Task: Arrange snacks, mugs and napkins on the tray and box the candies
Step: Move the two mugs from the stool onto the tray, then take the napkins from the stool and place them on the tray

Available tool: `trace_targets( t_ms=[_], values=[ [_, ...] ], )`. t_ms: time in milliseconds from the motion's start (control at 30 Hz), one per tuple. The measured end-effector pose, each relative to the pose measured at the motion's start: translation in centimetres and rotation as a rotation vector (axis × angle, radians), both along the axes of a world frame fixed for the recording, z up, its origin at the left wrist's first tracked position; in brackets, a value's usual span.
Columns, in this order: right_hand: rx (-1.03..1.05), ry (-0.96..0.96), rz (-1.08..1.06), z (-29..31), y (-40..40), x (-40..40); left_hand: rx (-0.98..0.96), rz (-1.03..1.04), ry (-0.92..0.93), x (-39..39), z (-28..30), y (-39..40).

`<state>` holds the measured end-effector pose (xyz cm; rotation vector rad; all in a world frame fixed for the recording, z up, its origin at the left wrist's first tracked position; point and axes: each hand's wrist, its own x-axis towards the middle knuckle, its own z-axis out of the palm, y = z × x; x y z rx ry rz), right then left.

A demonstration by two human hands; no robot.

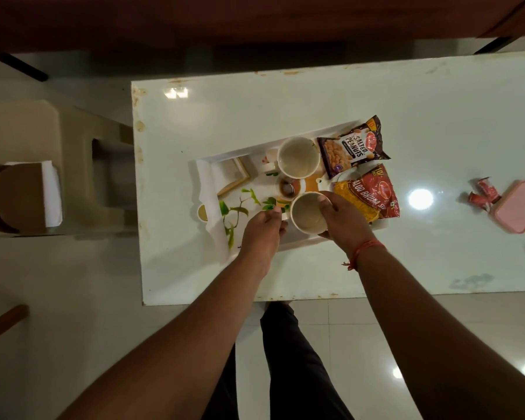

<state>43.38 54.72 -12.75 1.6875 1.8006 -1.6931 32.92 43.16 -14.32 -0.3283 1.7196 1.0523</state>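
A white rectangular tray printed with green leaves and a cup motif (212, 189) is set at an angle on a glossy white table (285, 116). Two cream ceramic mugs are placed on the tray: the far mug (298, 157) stands upright near the tray's far edge, and the near mug (307, 212) stands upright toward the near edge. The near mug is grasped by the right hand (344, 219), fingers wrapped over its rim and right side; a red thread band (367, 248) is worn on that wrist. The left hand (262, 234) is held at the near mug's left side, fingers curled by the handle; whether the handle is actually gripped cannot be told. A dark brown salted-peanuts packet (350, 147) is laid at the tray's right end, just beside the far mug. A red and yellow aloo bhujia packet (369, 194) lies just below it, partly overhanging the tray edge, touching the right hand. Well apart on the right of the table, red-wrapped candies (482, 194) are scattered beside a pink square plastic box (520, 207). A beige plastic stool (73, 165) is seen left of the table.
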Motion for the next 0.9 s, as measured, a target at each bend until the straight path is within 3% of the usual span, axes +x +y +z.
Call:
trace_targets(
  t_ms=[167, 300, 433, 667, 900],
  values=[
    [0.123, -0.046, 0.04, 0.0, 0.1, -0.3, 0.003, 0.011, -0.029, -0.5, 0.2, -0.5],
    [0.507, -0.066, 0.005, 1.2, -0.8, -1.3, 0.027, 0.117, 0.005, -2.2, 0.2, -2.0],
    [0.769, 0.017, 0.179, 3.1, -3.3, -4.8, 0.03, 0.13, 0.144, -5.1, 0.8, -4.6],
    [0.449, 0.109, 0.443, 3.6, -10.2, -15.7, -0.091, -0.03, 0.367, -13.9, 3.2, -11.0],
    [0.189, 0.164, 0.482, 3.9, -18.3, -27.3, -0.094, -0.042, 0.64, -24.3, 7.0, -17.1]
  ],
)
